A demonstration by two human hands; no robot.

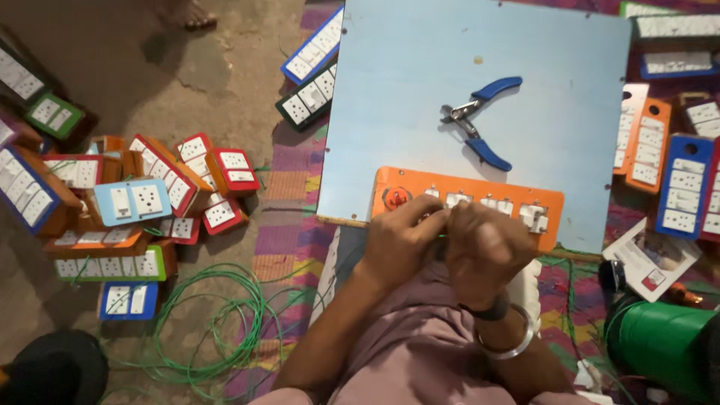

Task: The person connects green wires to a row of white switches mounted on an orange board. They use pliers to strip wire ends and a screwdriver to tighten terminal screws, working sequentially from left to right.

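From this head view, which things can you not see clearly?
- What the left hand and right hand pinch between them: the fingers cover it; only a bit of green shows.
- Near edge of the orange switch panel: behind both hands.
- Green drum: cut by the right frame edge.
- Dark round thing: cut by the bottom-left corner, too dark.
- Blue-handled pliers: jaw tips too small.

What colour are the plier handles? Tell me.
Blue, on the pliers lying on the pale blue board, head view.
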